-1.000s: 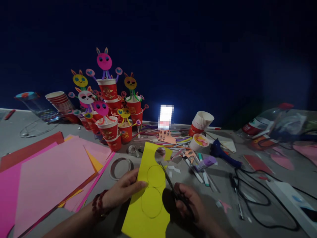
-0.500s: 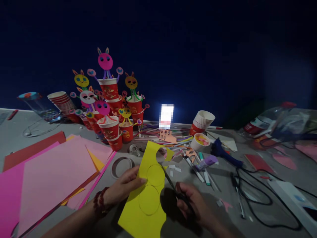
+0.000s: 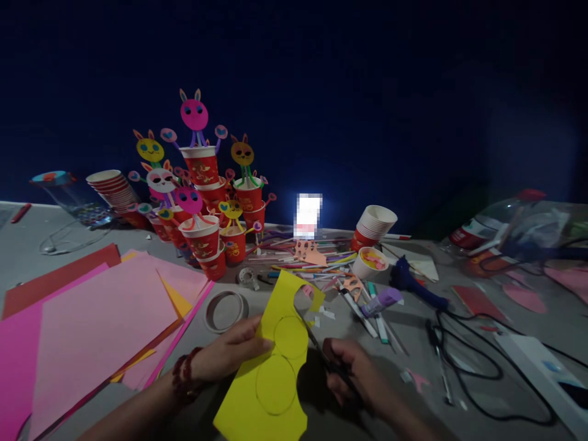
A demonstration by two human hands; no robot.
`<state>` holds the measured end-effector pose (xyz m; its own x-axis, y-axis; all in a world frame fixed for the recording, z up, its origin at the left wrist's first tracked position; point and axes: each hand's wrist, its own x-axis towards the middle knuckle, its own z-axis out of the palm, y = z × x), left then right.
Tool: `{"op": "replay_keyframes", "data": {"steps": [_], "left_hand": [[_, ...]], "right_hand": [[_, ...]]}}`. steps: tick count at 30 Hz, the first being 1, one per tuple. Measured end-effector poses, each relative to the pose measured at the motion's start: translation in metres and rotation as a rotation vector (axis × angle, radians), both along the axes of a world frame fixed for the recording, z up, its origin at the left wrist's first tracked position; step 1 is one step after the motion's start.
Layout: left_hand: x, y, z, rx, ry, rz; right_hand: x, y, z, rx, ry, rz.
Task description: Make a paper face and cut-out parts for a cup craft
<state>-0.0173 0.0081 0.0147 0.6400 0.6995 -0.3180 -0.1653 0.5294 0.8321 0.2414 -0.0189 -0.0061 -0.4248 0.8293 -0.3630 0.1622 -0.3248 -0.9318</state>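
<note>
A sheet of yellow paper (image 3: pixel 257 373) is pinched along its left edge by my left hand (image 3: pixel 234 349), thumb on top and a dark red bead bracelet at the wrist. Two drawn circles show on the sheet, and a rounded notch is cut out near its top right. My right hand (image 3: pixel 351 370) grips black-handled scissors (image 3: pixel 316 343). Their blades meet the paper's right edge at the upper circle, (image 3: pixel 291 337) just below the notch. How far the blades are apart I cannot tell.
Paper-cup figures (image 3: pixel 199 233) stand stacked behind on the left. Pink sheets (image 3: pixel 105 318) and a tape roll (image 3: pixel 224 310) lie left. Rightward are pens (image 3: pixel 358 309), a purple glue stick (image 3: pixel 383 301), a blue glue gun (image 3: pixel 416 285) with cable, cups (image 3: pixel 374 225) and a bottle (image 3: pixel 487 220).
The yellow sheet has shifted slightly down and tilted a little in my left hand. The scissor blades now sit further along the upper circle's edge, towards its top.
</note>
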Motion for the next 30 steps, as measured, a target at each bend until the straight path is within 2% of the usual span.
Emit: {"op": "replay_keyframes", "data": {"steps": [9,14,21,25,30], "left_hand": [[-0.004,0.002,-0.003,0.029,-0.044,-0.022],[-0.007,0.004,-0.002,0.046,0.007,-0.025],[-0.014,0.009,0.000,0.012,-0.001,-0.024],[-0.012,0.013,-0.006,-0.049,-0.057,0.056],[-0.004,0.016,-0.017,-0.039,-0.080,0.261]], "right_hand": [[0.001,-0.001,-0.004,0.063,0.009,-0.002],[0.002,0.000,-0.005,0.053,0.012,0.006],[0.004,0.001,-0.006,0.085,-0.015,0.027],[0.002,0.000,-0.006,0.087,0.019,0.003],[-0.001,-0.001,-0.007,0.067,0.056,-0.057]]}}
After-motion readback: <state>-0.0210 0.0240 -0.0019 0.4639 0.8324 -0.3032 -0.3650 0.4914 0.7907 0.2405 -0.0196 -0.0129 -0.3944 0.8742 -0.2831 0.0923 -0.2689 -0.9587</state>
